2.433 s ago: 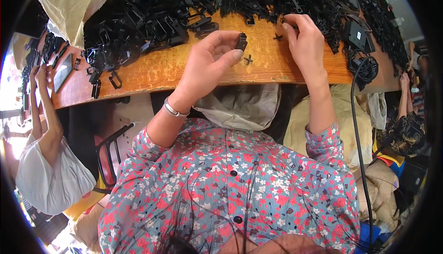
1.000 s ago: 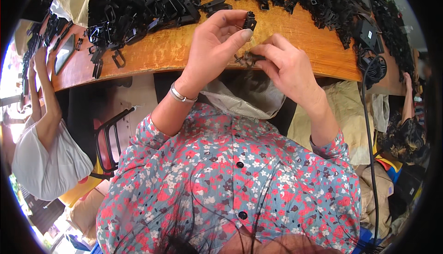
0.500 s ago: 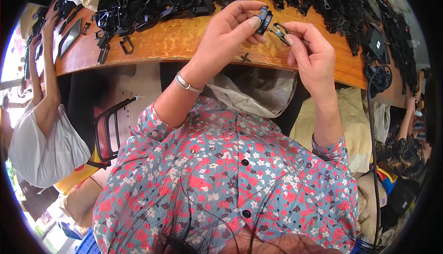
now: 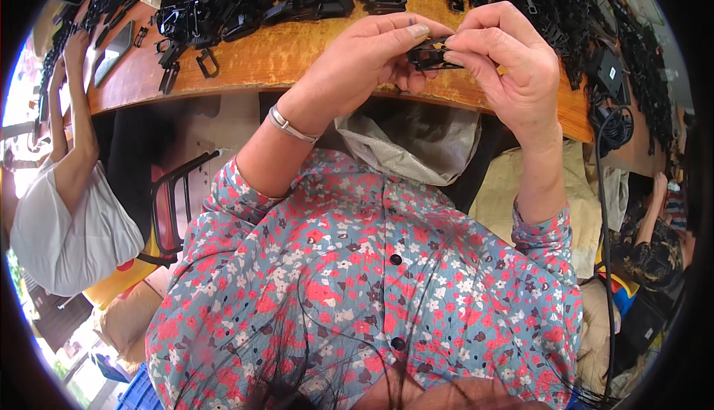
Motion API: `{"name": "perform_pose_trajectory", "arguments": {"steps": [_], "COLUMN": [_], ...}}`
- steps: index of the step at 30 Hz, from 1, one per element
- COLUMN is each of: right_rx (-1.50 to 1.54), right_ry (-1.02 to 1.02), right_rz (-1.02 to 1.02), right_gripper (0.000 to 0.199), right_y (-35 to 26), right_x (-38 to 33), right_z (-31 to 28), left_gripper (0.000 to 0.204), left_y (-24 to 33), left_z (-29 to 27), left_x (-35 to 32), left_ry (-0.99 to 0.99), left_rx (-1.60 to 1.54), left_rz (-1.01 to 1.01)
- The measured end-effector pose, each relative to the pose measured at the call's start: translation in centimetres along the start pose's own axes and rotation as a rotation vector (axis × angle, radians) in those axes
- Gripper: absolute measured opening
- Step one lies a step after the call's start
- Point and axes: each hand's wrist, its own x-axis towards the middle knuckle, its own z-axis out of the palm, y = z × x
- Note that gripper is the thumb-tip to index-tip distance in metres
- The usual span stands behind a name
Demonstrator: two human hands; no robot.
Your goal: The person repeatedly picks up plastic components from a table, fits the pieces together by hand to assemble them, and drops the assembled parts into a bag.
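Over the front edge of the wooden table, my left hand (image 4: 379, 47) and my right hand (image 4: 513, 56) meet around small black plastic parts (image 4: 430, 57). The left fingers and thumb close on a black part from the left, while the right thumb and fingertips pinch a black frame-shaped piece against it. Fingers cover much of both pieces, so how far they fit together cannot be told. A loose black rectangular frame (image 4: 207, 63) lies on the table to the left of my hands.
Heaps of black plastic parts (image 4: 253, 1) line the back of the wooden table (image 4: 260, 60). A pale woven sack (image 4: 401, 149) hangs below its front edge. Black cable (image 4: 614, 129) sits coiled at right. Other people work at left (image 4: 74, 216) and far right (image 4: 651, 246).
My two hands have come together, and the frame-shaped piece from the right now meets the part in the left. The left hand has turned, and the right hand has risen slightly.
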Motion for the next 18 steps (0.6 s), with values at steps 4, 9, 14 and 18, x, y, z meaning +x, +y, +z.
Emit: {"name": "perform_pose_trajectory", "arguments": {"steps": [4, 9, 14, 18], "right_rx": [-0.028, 0.003, -0.019, -0.052], "right_ry": [-0.011, 0.005, -0.013, -0.038], "right_rz": [-0.048, -0.028, -0.021, -0.024], "right_gripper": [0.016, 0.016, 0.016, 0.016], "right_y": [0.0, -0.9, -0.9, -0.5], "right_x": [-0.3, -0.5, -1.0, -1.3], "right_z": [-0.2, -0.6, -0.7, -0.5], "left_gripper": [0.039, 0.038, 0.039, 0.04], "left_y": [0.3, 0.1, -0.3, -0.3], "left_z": [0.6, 0.7, 0.9, 1.1], "left_x": [-0.3, -0.7, -0.8, -1.1], "left_ry": [0.008, -0.031, -0.052, -0.045], "left_rx": [-0.043, -0.037, -0.064, -0.04], "left_rz": [-0.055, -0.085, -0.106, -0.098]}}
